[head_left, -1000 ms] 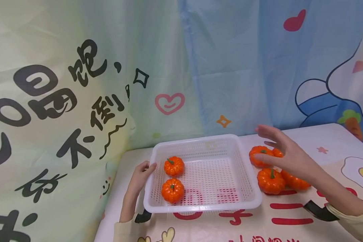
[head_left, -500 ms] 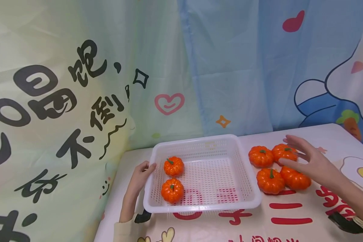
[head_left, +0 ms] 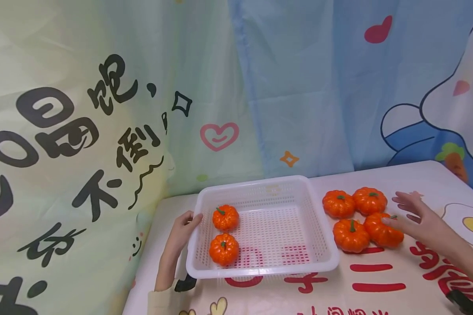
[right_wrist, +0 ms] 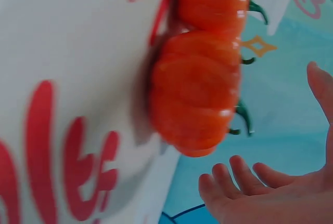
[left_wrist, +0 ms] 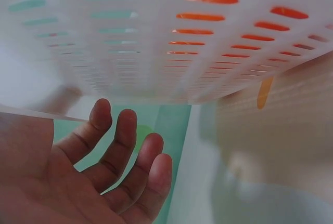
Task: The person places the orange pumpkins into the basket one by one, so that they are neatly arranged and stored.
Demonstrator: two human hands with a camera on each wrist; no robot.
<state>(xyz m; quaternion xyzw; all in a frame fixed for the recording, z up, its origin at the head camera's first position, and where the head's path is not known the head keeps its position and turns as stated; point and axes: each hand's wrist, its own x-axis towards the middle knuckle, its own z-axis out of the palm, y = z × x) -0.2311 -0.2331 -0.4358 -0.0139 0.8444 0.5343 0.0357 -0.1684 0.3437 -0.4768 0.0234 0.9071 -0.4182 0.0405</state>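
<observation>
My left hand (head_left: pixel 183 229) holds the left rim of a white plastic basket (head_left: pixel 260 272), thumb over the edge. In the left wrist view, the fingers (left_wrist: pixel 120 140) of that hand are bent below the perforated wall. Inside the basket, two small orange pumpkins, a rear pumpkin (head_left: pixel 226 218) and a front pumpkin (head_left: pixel 224 249), sit at the left side. My right hand (head_left: pixel 421 221) hovers with spread fingers by the nearest pumpkin (head_left: pixel 383 231) of a group right of the basket. The right wrist view shows a gap between this hand (right_wrist: pixel 260 193) and the pumpkin (right_wrist: pixel 195 91).
Other loose pumpkins stand close together: a front-left pumpkin (head_left: pixel 351 236), a back-left pumpkin (head_left: pixel 339 204) and a back-right pumpkin (head_left: pixel 370 201). They rest on a printed tablecloth (head_left: pixel 378 302). A printed curtain (head_left: pixel 299 87) hangs behind the table.
My right hand has moved right and slightly downward, from above the pumpkin group to its right side. The left hand and basket have stayed in place.
</observation>
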